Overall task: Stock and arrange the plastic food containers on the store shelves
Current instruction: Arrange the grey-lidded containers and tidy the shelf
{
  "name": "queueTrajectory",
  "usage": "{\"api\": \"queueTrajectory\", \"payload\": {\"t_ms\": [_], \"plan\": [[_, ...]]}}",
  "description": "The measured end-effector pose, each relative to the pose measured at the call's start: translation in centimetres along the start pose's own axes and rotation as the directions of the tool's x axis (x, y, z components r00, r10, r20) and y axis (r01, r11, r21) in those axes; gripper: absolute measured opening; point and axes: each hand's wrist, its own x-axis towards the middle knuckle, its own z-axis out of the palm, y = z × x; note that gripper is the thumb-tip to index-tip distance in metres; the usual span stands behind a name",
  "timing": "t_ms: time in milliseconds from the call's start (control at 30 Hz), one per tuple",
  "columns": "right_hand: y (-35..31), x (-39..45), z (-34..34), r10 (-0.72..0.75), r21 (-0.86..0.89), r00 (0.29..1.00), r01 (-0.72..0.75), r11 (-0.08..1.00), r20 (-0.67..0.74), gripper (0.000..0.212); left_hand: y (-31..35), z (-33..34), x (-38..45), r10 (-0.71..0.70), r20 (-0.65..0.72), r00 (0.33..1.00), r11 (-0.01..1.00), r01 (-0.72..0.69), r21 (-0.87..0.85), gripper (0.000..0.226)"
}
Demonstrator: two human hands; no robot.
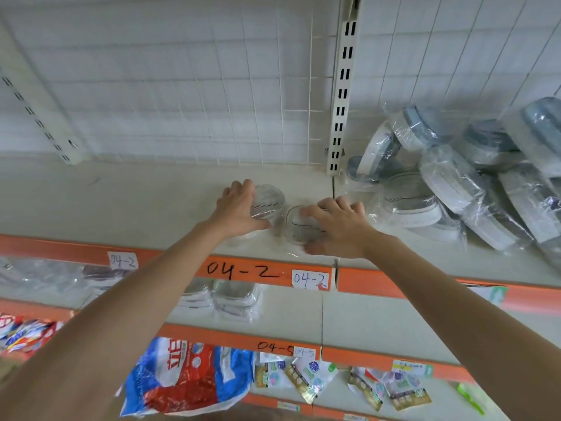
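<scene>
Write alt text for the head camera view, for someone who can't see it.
Two bare hands rest on clear plastic containers on a white store shelf: the left hand on the left container, the right hand on the right container. Bagged grey-lidded containers are heaped to the right.

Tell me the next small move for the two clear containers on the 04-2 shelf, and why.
Probably slide both back toward the wire grid and set them square. The left hand holds one clear container, the right hand grips the other clear container; both sit close to the orange shelf edge, side by side, with bare shelf behind them.
</scene>
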Motion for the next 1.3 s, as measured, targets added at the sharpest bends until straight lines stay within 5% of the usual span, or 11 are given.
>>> {"api": "queueTrajectory", "payload": {"t_ms": [267, 600, 900, 1100, 1300], "plan": [[-3.3, -2.2, -0.2, -0.004, -0.027, 0.955, -0.004, 1.0, -0.295, 0.098, -1.1, -3.1, -3.8, 0.149, -0.257, 0.955, 0.963, -0.081, 0.258, 0.092], [-6.6, -7.4, -0.6, -0.007, -0.101, 0.88, -0.047, 0.994, -0.475, 0.093, -1.9, -3.5, -12.7, 0.345, -0.256, 0.903, 0.9, -0.24, 0.364, 0.094], [-8.6, -14.3, 4.8, -0.023, -0.156, 0.949, -0.028, 0.987, -0.316, 0.094, -2.3, 0.5, -18.4, 0.496, -0.064, 0.866, 0.801, -0.428, 0.418, 0.086], [-8.3, -17.1, 10.1, -0.018, -0.182, 0.992, -0.005, 0.983, -0.124, 0.093, -2.6, 6.2, -20.3, 0.449, 0.179, 0.875, 0.776, -0.482, 0.407, 0.09], [-7.2, -17.1, 15.8, 0.119, -0.072, 0.993, -0.118, 0.99, 0.005, 0.085, -2.8, 10.6, -20.5, 0.371, 0.282, 0.885, 0.834, -0.451, 0.319, 0.085]]}}
